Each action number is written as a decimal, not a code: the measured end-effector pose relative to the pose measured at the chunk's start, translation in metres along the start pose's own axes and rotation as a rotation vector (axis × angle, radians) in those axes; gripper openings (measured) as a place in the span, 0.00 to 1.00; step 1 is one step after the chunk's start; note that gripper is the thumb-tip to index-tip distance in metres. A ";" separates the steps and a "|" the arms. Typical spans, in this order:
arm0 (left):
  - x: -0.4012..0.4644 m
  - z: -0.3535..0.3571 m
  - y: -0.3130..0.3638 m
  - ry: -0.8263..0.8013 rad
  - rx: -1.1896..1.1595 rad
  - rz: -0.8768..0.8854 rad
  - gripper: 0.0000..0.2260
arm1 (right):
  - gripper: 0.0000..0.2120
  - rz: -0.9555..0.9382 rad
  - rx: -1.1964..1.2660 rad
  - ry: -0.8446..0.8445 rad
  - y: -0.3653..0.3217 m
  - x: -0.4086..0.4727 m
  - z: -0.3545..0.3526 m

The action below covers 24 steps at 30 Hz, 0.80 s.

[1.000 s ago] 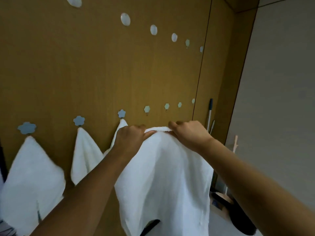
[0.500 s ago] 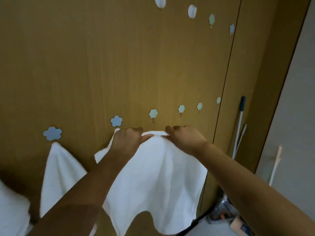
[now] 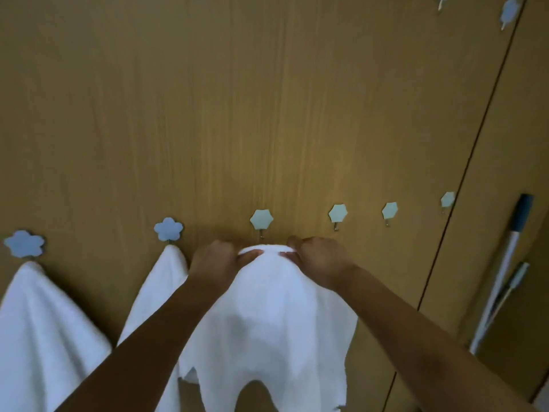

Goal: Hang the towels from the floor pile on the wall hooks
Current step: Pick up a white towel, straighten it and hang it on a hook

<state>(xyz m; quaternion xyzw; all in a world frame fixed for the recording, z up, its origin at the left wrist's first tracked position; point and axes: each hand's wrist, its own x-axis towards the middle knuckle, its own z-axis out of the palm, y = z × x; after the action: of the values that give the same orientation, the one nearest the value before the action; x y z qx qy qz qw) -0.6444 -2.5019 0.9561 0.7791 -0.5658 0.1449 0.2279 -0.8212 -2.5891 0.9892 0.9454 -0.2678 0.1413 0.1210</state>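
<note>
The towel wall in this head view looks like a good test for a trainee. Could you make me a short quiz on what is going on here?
1. True or false: both the left hand and the right hand grip the top edge of the white towel.
2. How many towels already hang on flower-shaped hooks to the left of the held one?
3. Which hook is the held towel's top nearest? A) the green hook just above it B) the far-right green hook C) the far-left blue hook

Key: 1 true; 2 two, the far-left towel and the second towel; 3 A.
</note>
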 end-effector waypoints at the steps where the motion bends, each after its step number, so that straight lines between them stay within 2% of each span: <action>1: 0.005 0.003 -0.001 -0.003 0.008 -0.019 0.25 | 0.20 -0.010 0.047 0.002 0.003 0.005 0.004; 7: 0.028 0.007 -0.006 0.005 0.056 -0.067 0.22 | 0.19 0.000 0.223 0.059 0.022 0.038 0.025; 14: 0.051 0.017 -0.011 0.041 -0.088 -0.184 0.22 | 0.21 0.067 0.353 0.100 0.034 0.067 0.050; 20: 0.069 0.040 -0.010 -0.032 -0.162 -0.281 0.22 | 0.23 0.139 0.283 0.091 0.048 0.090 0.068; 24: 0.072 0.049 -0.007 -0.021 -0.108 -0.280 0.21 | 0.22 0.157 0.260 0.079 0.052 0.091 0.073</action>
<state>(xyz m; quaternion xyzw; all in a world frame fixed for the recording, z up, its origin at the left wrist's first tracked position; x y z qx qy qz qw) -0.6168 -2.5841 0.9479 0.8384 -0.4611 0.0730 0.2814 -0.7604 -2.6972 0.9592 0.9229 -0.3153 0.2211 -0.0034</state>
